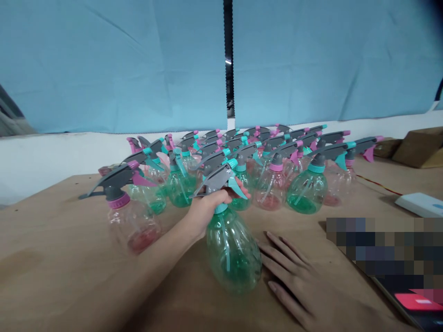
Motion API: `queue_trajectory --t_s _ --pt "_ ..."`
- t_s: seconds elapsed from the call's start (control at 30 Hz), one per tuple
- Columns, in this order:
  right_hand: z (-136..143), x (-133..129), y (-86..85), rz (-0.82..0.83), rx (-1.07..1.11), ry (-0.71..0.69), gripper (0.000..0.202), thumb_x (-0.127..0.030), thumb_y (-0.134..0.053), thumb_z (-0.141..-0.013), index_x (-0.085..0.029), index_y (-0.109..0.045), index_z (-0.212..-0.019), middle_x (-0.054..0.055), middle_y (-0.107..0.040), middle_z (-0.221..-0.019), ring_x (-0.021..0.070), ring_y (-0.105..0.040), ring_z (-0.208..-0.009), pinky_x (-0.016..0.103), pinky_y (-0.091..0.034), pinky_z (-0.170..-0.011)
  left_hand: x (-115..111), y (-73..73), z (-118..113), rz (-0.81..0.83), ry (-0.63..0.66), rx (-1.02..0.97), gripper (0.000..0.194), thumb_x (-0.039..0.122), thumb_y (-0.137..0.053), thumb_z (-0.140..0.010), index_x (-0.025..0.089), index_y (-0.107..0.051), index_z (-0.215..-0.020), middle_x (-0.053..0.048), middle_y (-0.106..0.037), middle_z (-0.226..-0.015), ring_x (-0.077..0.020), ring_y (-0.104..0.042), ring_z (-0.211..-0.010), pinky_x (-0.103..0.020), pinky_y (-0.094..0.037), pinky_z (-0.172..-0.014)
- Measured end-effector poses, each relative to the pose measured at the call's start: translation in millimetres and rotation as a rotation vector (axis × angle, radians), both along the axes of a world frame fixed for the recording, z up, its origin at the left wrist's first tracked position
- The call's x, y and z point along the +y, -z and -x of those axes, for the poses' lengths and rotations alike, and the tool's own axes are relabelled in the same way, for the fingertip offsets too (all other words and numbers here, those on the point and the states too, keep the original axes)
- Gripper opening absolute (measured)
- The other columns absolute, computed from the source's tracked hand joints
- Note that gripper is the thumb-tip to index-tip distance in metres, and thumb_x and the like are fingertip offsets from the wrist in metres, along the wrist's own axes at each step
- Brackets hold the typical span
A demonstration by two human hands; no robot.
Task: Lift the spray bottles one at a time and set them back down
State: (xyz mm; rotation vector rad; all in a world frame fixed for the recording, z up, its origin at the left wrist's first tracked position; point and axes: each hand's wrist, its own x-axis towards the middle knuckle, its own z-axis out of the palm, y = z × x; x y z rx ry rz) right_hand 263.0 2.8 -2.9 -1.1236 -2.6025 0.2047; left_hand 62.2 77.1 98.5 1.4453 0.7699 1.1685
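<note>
From the far left, I've got the bare surface point(51, 221) running in, and then a pink-collared bottle point(133, 226), standing apart at the near edge of the group, grey head, pink trigger, reddish at the base. Next in, my left hand point(209, 207) reaches across, fingers wrapped firmly round the neck of the green bottle point(233, 258), just under its grey head and turquoise trigger. That bottle sits front and centre, leaning, neck up to the left and base down to the right; whether the base touches the surface, I can't tell. Behind it, a crowd of spray bottles point(247, 150), pink and turquoise, backed by a blue sheet point(104, 69) with a dark strip point(228, 60) hanging down. Moving right, here's my right hand point(301, 281), palm down, fingers open and spread, holding nothing, tips just beside the green bottle. Far right: a dark flat object point(398, 281), partly pixelated, a white box point(422, 203) beyond it, and brown cartons point(418, 147) at the back.
</note>
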Motion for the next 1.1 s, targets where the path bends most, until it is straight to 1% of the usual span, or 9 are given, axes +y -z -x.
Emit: queue_trajectory --t_s 0.07,0.17,0.23,0.37,0.63,0.77,0.93,1.03,1.1 --pt "0 0 -0.1 0.001 0.004 -0.002 0.049 -0.034 -0.037 -0.094 -0.023 -0.027 -0.141 0.0 -0.029 -0.145 0.027 -0.017 -0.135 0.049 -0.026 -0.107 -2 -0.9 0 0.037 -0.023 -0.02 0.029 0.017 -0.049 -0.058 0.017 -0.068 -0.081 -0.005 -0.068 -0.076 -0.0269 -0.062 -0.087 -0.042 -0.048 -0.078" --pt "1 0 -1.1 0.014 -0.032 0.004 0.048 -0.036 -0.034 -0.094 -0.022 -0.03 -0.14 0.001 -0.029 -0.146 0.0279 -0.017 -0.135 0.051 -0.027 -0.107 -1 -0.1 2 0.045 -0.025 -0.036 0.03 0.016 -0.05 -0.059 0.016 -0.068 -0.082 -0.005 -0.068 -0.077 -0.0269 -0.063 -0.088 -0.043 -0.048 -0.08" --pt "1 0 -1.9 0.012 -0.053 0.009 0.047 -0.036 -0.033 -0.095 -0.021 -0.031 -0.14 0.001 -0.028 -0.146 0.0283 -0.017 -0.135 0.051 -0.028 -0.106 2 1.7 4 0.037 0.018 -0.038 0.028 0.015 -0.052 -0.062 0.017 -0.068 -0.084 -0.005 -0.069 -0.082 -0.0259 -0.062 -0.091 -0.042 -0.047 -0.084" --pt "1 -1 -2.3 -0.023 -0.036 0.001 0.048 -0.035 -0.034 -0.095 -0.024 -0.027 -0.141 0.0 -0.029 -0.145 0.0274 -0.018 -0.135 0.049 -0.028 -0.106 9 5.5 7 0.009 0.106 -0.061 0.024 0.016 -0.053 -0.068 0.017 -0.067 -0.087 -0.005 -0.068 -0.093 -0.0238 -0.059 -0.1 -0.04 -0.042 -0.093" --pt "0 0 -2.0 -0.031 -0.014 -0.009 0.05 -0.032 -0.036 -0.094 -0.026 -0.022 -0.142 -0.001 -0.028 -0.146 0.0278 -0.02 -0.134 0.05 -0.029 -0.106 10 6.0 7 -0.034 0.092 -0.001 0.024 0.018 -0.051 -0.069 0.017 -0.068 -0.086 -0.006 -0.067 -0.096 -0.0241 -0.058 -0.101 -0.041 -0.041 -0.095" --pt "0 0 -0.7 -0.032 0.011 -0.012 0.051 -0.032 -0.037 -0.094 -0.026 -0.021 -0.142 -0.001 -0.028 -0.145 0.0275 -0.02 -0.134 0.049 -0.028 -0.107 10 6.3 6 -0.046 0.065 -0.008 0.024 0.016 -0.051 -0.066 0.018 -0.068 -0.083 -0.006 -0.068 -0.09 -0.0244 -0.059 -0.099 -0.041 -0.042 -0.093" --pt "1 0 -0.8 -0.024 0.016 -0.008 0.048 -0.032 -0.038 -0.094 -0.025 -0.028 -0.14 0.0 -0.031 -0.145 0.0271 -0.019 -0.135 0.049 -0.028 -0.107 5 5.4 4 0.016 -0.01 -0.038 0.024 0.016 -0.051 -0.06 0.019 -0.067 -0.078 -0.005 -0.068 -0.08 -0.0259 -0.06 -0.093 -0.041 -0.046 -0.086" --pt "1 1 -0.7 -0.026 -0.004 -0.006 0.046 -0.033 -0.037 -0.094 -0.024 -0.032 -0.139 0.0 -0.03 -0.145 0.0278 -0.018 -0.135 0.05 -0.028 -0.107 2 2.1 3 0.053 -0.094 -0.051 0.03 0.016 -0.051 -0.057 0.017 -0.067 -0.082 -0.006 -0.068 -0.076 -0.027 -0.062 -0.088 -0.042 -0.047 -0.082" --pt "0 1 -0.3 -0.019 -0.011 -0.002 0.046 -0.033 -0.036 -0.094 -0.023 -0.032 -0.139 0.0 -0.029 -0.145 0.0281 -0.018 -0.135 0.05 -0.028 -0.106 -1 -1.9 1 0.037 -0.096 -0.04 0.034 0.016 -0.05 -0.056 0.016 -0.067 -0.086 -0.006 -0.068 -0.075 -0.0271 -0.063 -0.086 -0.042 -0.047 -0.08"
